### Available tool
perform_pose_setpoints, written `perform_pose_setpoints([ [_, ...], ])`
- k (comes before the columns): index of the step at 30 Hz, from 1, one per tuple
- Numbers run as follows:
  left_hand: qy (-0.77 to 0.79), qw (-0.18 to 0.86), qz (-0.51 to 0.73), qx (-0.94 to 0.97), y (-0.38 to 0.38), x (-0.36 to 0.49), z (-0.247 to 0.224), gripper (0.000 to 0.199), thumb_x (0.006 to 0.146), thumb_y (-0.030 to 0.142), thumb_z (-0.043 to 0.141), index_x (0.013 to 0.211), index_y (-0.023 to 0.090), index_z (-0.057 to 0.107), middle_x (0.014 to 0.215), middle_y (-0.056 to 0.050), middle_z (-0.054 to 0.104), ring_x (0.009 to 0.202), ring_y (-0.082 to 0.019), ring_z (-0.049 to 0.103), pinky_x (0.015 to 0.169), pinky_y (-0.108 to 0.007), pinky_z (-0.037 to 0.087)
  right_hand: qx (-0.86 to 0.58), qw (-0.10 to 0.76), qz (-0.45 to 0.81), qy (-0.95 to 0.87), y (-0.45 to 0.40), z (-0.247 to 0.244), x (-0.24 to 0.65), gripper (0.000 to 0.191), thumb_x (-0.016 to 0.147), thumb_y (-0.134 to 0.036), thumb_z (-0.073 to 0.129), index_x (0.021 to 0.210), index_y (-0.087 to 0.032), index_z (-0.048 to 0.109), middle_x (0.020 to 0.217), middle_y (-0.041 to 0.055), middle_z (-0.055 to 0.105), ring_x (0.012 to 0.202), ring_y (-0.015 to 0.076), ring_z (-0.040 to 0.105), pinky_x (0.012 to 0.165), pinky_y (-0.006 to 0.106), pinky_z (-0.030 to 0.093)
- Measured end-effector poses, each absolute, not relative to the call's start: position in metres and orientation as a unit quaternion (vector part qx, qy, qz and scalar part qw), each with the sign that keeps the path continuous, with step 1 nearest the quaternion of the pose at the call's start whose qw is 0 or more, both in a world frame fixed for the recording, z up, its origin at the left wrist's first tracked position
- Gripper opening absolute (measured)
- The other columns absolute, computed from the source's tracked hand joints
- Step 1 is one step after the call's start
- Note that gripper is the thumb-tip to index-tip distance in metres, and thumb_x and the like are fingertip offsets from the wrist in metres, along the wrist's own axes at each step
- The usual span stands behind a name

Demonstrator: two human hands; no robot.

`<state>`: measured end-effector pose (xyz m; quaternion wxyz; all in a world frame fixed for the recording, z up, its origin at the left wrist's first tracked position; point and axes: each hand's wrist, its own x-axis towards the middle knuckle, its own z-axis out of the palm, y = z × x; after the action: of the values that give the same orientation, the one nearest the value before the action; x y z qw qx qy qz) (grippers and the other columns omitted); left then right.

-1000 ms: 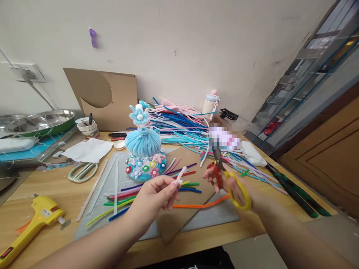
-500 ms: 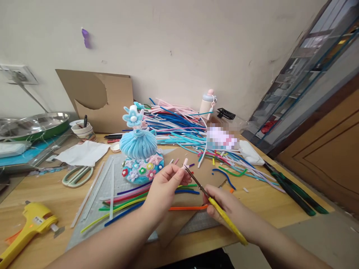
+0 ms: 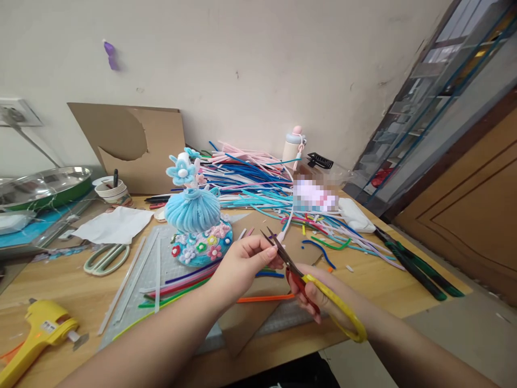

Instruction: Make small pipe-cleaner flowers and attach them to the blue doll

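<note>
My left hand (image 3: 252, 261) is closed in a pinch, thumb against fingertips. A short pale pink pipe cleaner piece (image 3: 281, 236) shows at its fingertips, mostly hidden by the blades. My right hand (image 3: 317, 293) grips scissors (image 3: 288, 263) with yellow and red handles. Their blades are parted and point up and left, right beside the left thumb. Left of the hands stands a light blue fuzzy doll-like figure (image 3: 193, 210) on a base with several small flowers. Coloured pipe cleaners (image 3: 186, 277) lie on the grey cutting mat (image 3: 121, 302) under my left wrist.
A big heap of pipe cleaners (image 3: 246, 178) lies along the wall, with a bottle (image 3: 293, 145) behind. Green-handled pliers (image 3: 420, 269) are at right. A yellow glue gun (image 3: 44, 328), green-handled scissors (image 3: 107, 260), a white cloth (image 3: 115, 223) and cut cardboard (image 3: 161, 140) are at left.
The scissors' blades have opened and their handles have spread apart, the red one now showing. The pale pink piece has gone mostly behind the blades. The view has shifted slightly.
</note>
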<state>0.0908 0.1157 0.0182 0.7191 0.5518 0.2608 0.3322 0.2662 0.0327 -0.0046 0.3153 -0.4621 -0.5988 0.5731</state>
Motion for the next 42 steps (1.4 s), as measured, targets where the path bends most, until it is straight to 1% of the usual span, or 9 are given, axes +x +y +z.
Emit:
perform_pose_setpoints([
  [7, 0.238, 0.732, 0.320, 0.553, 0.124, 0.108, 0.016, 0.025, 0.074, 0.035, 0.068, 0.067, 0.013, 0.058, 0.067, -0.003, 0.064, 0.066, -0.013, 0.060, 0.070, -0.028, 0.046, -0.467, 0.328, 0.573, -0.588, 0.032, -0.013, 0.281, 0.058, 0.079, -0.075, 0.033, 0.087, -0.018, 0.040, 0.065, -0.0040, 0.037, 0.050, 0.0074, 0.036, 0.044, 0.019, 0.038],
  [12, 0.250, 0.732, 0.311, 0.552, 0.125, 0.117, 0.013, 0.026, 0.074, 0.036, 0.068, 0.068, 0.013, 0.057, 0.069, -0.003, 0.065, 0.066, -0.013, 0.060, 0.071, -0.028, 0.046, -0.492, 0.317, 0.541, -0.604, 0.031, -0.023, 0.293, 0.055, 0.082, -0.072, 0.033, 0.091, -0.019, 0.041, 0.073, -0.0015, 0.040, 0.056, 0.0086, 0.040, 0.048, 0.020, 0.040],
  [17, 0.255, 0.734, 0.309, 0.548, 0.126, 0.123, 0.009, 0.028, 0.075, 0.038, 0.066, 0.069, 0.013, 0.057, 0.069, -0.004, 0.067, 0.066, -0.013, 0.060, 0.068, -0.026, 0.045, -0.496, 0.322, 0.540, -0.599, 0.029, -0.025, 0.299, 0.055, 0.081, -0.072, 0.034, 0.094, -0.019, 0.043, 0.077, -0.0006, 0.041, 0.058, 0.0087, 0.039, 0.051, 0.020, 0.040],
  [22, 0.254, 0.733, 0.294, 0.558, 0.128, 0.128, 0.010, 0.026, 0.075, 0.036, 0.067, 0.070, 0.013, 0.057, 0.070, -0.004, 0.067, 0.066, -0.013, 0.061, 0.068, -0.025, 0.045, -0.467, 0.345, 0.584, -0.567, 0.028, -0.020, 0.296, 0.055, 0.083, -0.071, 0.032, 0.094, -0.018, 0.042, 0.072, -0.0025, 0.037, 0.056, 0.0081, 0.038, 0.049, 0.019, 0.037],
  [28, 0.246, 0.738, 0.274, 0.565, 0.139, 0.133, 0.007, 0.026, 0.072, 0.035, 0.069, 0.067, 0.012, 0.058, 0.068, -0.004, 0.067, 0.065, -0.013, 0.062, 0.067, -0.025, 0.045, -0.496, 0.356, 0.616, -0.498, 0.035, -0.022, 0.290, 0.064, 0.072, -0.082, 0.031, 0.080, -0.019, 0.039, 0.059, -0.0064, 0.036, 0.047, 0.0072, 0.037, 0.042, 0.019, 0.036],
  [34, 0.247, 0.772, 0.223, 0.541, 0.163, 0.138, -0.006, 0.028, 0.066, 0.036, 0.073, 0.068, 0.011, 0.060, 0.068, -0.005, 0.068, 0.064, -0.014, 0.063, 0.069, -0.028, 0.047, -0.569, 0.345, 0.568, -0.486, 0.049, -0.034, 0.291, 0.061, 0.070, -0.082, 0.035, 0.070, -0.021, 0.037, 0.044, -0.0098, 0.036, 0.033, 0.0055, 0.033, 0.033, 0.018, 0.035],
  [37, 0.248, 0.777, 0.225, 0.533, 0.169, 0.141, -0.011, 0.029, 0.064, 0.036, 0.074, 0.067, 0.011, 0.060, 0.069, -0.005, 0.068, 0.064, -0.013, 0.063, 0.070, -0.027, 0.047, -0.594, 0.346, 0.548, -0.478, 0.054, -0.032, 0.287, 0.060, 0.070, -0.081, 0.035, 0.063, -0.021, 0.035, 0.037, -0.0107, 0.032, 0.026, 0.0055, 0.029, 0.027, 0.018, 0.030],
  [40, 0.265, 0.773, 0.237, 0.526, 0.167, 0.139, -0.009, 0.032, 0.061, 0.039, 0.076, 0.066, 0.012, 0.060, 0.070, -0.005, 0.068, 0.066, -0.014, 0.064, 0.070, -0.027, 0.047, -0.608, 0.351, 0.530, -0.476, 0.062, -0.029, 0.286, 0.057, 0.075, -0.077, 0.030, 0.060, -0.022, 0.034, 0.033, -0.0103, 0.030, 0.023, 0.0068, 0.030, 0.026, 0.018, 0.027],
  [42, 0.283, 0.754, 0.243, 0.541, 0.160, 0.131, -0.004, 0.032, 0.063, 0.041, 0.075, 0.067, 0.013, 0.061, 0.072, -0.005, 0.068, 0.069, -0.015, 0.064, 0.070, -0.027, 0.047, -0.628, 0.343, 0.510, -0.477, 0.071, -0.028, 0.293, 0.055, 0.077, -0.074, 0.029, 0.062, -0.022, 0.036, 0.034, -0.0098, 0.032, 0.024, 0.0080, 0.032, 0.028, 0.020, 0.030],
])
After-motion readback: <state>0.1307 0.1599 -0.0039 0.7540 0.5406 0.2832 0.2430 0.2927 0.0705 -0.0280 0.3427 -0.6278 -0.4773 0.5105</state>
